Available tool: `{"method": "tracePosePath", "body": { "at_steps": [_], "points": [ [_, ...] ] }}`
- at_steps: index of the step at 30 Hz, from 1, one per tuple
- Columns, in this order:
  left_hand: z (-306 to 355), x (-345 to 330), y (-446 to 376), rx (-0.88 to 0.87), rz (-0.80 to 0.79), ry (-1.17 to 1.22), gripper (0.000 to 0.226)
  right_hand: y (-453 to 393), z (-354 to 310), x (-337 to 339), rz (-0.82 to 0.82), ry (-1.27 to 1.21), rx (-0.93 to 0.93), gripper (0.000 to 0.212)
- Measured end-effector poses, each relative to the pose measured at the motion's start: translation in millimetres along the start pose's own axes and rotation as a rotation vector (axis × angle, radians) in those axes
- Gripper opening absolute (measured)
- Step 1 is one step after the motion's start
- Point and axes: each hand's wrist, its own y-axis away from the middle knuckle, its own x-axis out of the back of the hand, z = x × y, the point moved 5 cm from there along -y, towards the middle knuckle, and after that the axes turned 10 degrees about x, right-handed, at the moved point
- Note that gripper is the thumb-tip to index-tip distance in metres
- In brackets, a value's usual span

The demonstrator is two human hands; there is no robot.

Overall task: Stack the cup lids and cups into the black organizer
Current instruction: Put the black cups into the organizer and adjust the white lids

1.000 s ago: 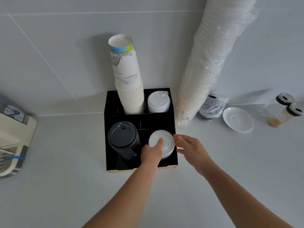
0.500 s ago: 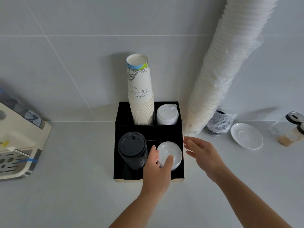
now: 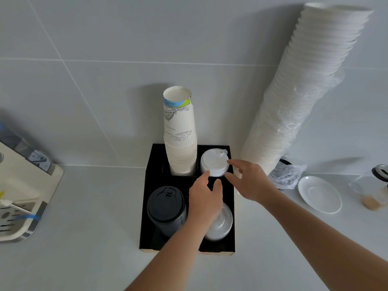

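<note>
Head view looked down on the black organizer (image 3: 147,206), which sat on the pale table (image 3: 84,259) against a tiled wall. In the organizer's back-left compartment stood a tall stack of printed paper cups (image 3: 180,143); in its back-right compartment, a stack of white spouted lids (image 3: 214,162). The front-left compartment held a stack of black lids (image 3: 165,206), and the front-right one a low stack of flat white lids (image 3: 222,225), blurred and partly hidden by the left forearm.

Both hands reached over the organizer's middle toward the spouted lids. The left hand (image 3: 204,198) had its fingers loosely spread, holding nothing — one fingertip just beside the front edge of the spouted lids. The right hand (image 3: 249,181) was also spread open, its fingers (image 3: 233,162) touching or nearly touching the right side of the same stack; I could not tell which.

Right of the organizer, a long sleeve of white cups (image 3: 294,101) leaned against the wall. Further right lay a white saucer (image 3: 319,194) and a glass jar (image 3: 375,190). Well to the organizer's left stood a cream machine (image 3: 19,185) with a metal drip tray.
</note>
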Motion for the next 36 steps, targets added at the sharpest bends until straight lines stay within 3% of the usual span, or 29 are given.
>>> {"method": "tracePosePath", "body": {
  "at_steps": [3,10,16,29,36],
  "points": [
    [6.7,-4.4,-8.8,0.023,-0.005,0.011,0.049,-16.7,-2.7,-0.4,-0.013,0.084,0.065,0.052],
    [9.7,-15.8,-27.1,0.037,-0.022,0.022,0.009,-42.9,2.9,-13.1,-0.127,0.330,0.172,0.035],
    [8.1,-19.7,-32.4,0.025,-0.033,0.029,0.024,-45.1,10.6,-19.9,-0.084,0.370,0.192,0.025],
    [6.7,-21.1,-35.4,0.065,-0.052,0.059,0.023,-43.3,8.3,-21.3,-0.066,0.300,0.186,0.029],
    [14.0,-8.9,-30.3,0.139,-0.061,0.180,0.010,-35.3,2.7,-11.5,-0.062,0.127,0.043,0.047]
  ]
}}
